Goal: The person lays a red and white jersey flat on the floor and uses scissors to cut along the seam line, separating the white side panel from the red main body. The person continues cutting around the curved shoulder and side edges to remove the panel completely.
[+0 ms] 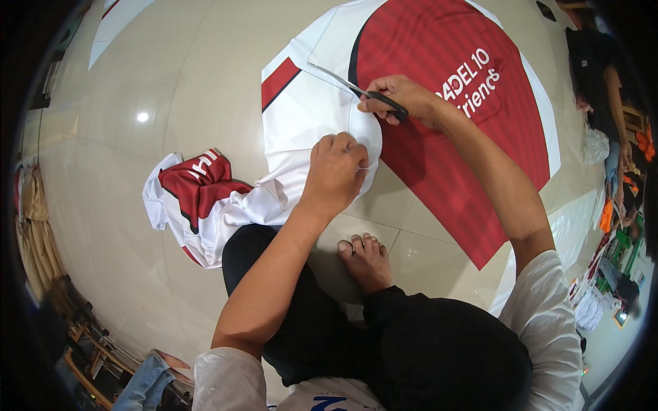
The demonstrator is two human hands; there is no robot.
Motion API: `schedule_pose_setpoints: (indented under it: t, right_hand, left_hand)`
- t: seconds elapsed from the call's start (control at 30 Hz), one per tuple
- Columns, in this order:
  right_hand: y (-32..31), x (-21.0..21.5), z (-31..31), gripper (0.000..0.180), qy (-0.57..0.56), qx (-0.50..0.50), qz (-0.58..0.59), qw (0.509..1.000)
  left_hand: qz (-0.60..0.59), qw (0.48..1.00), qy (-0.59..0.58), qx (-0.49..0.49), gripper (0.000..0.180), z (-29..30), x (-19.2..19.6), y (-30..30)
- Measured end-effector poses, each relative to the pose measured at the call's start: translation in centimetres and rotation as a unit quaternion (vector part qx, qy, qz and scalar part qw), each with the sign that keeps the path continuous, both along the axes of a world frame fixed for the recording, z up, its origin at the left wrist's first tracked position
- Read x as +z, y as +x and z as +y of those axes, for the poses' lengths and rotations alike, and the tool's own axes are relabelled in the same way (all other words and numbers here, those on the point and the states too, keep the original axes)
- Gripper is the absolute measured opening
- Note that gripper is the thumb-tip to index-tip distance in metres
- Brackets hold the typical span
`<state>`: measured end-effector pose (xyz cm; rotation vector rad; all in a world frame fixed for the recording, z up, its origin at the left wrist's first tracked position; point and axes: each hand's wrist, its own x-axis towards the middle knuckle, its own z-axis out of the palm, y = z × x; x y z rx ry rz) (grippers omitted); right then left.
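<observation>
A red and white printed fabric sheet (439, 178) lies spread over the tiled floor in front of me. My right hand (397, 98) grips scissors (389, 103) by their black handles, and their thin blades point up and left along the white part beside the red panel. Closer to me, my left hand (336, 171) is closed on the white fabric (373, 140), with its fingertips bunched at the cloth's edge. A crumpled red and white part of the fabric (205, 185) is heaped at the left, near my knee.
My bare foot (367, 260) rests on the glossy tiles (199, 123). Another white fabric piece (120, 24) lies at the far left. A person in dark clothes (595, 75) is at the right edge, near a clear plastic bag (595, 147). Brown cloth (38, 233) hangs at the left.
</observation>
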<state>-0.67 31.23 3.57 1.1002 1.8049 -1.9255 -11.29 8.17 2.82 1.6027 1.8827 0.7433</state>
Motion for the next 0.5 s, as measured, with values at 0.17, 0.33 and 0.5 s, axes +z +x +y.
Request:
schedule_pose_setpoints:
  t: [0.17,0.33,0.5]
  right_hand:
    - [0.00,0.15,-0.14,0.032,0.009,0.005,0.002,1.000]
    - [-0.69,0.17,-0.11,0.035,0.007,-0.003,-0.006,1.000]
    - [-0.84,-0.08,0.21,0.038,0.007,0.004,0.005,1.000]
  left_hand:
    - [0.001,1.000,-0.007,-0.002,0.019,0.04,0.07,0.07]
    - [0.003,1.000,-0.001,0.000,0.020,-0.15,-0.10,0.04]
    - [-0.005,1.000,0.002,0.000,0.020,-0.07,-0.04,-0.02]
